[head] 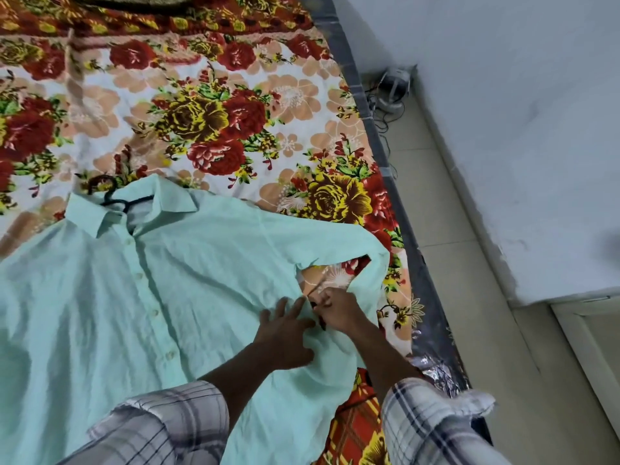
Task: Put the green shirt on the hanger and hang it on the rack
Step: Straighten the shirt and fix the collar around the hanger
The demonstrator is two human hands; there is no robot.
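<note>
green shirt (188,290): laid flat, front up and buttoned, on the bed; its lower part is cut off by the left and bottom frame edges.
hanger (115,200): dark, tucked inside the collar; only the hook and a short piece of the shoulder bar are seen, the rest is hidden under the fabric.
left hand (285,333): fingers spread apart, pressed flat on the shirt's side near the armpit.
right hand (337,312): fingers pinched together at the edge of the folded sleeve; something small and dark is seen at the fingertips, but what it is cannot be told.
plaid sleeves (174,421): rolled on both forearms.
floral bedsheet (214,105): spread under the shirt, seen through the gap between sleeve and body.
floor corner: a small grey device (396,87) with tangled cables, blurred.
wall (520,95): white, close beside the bed.
</note>
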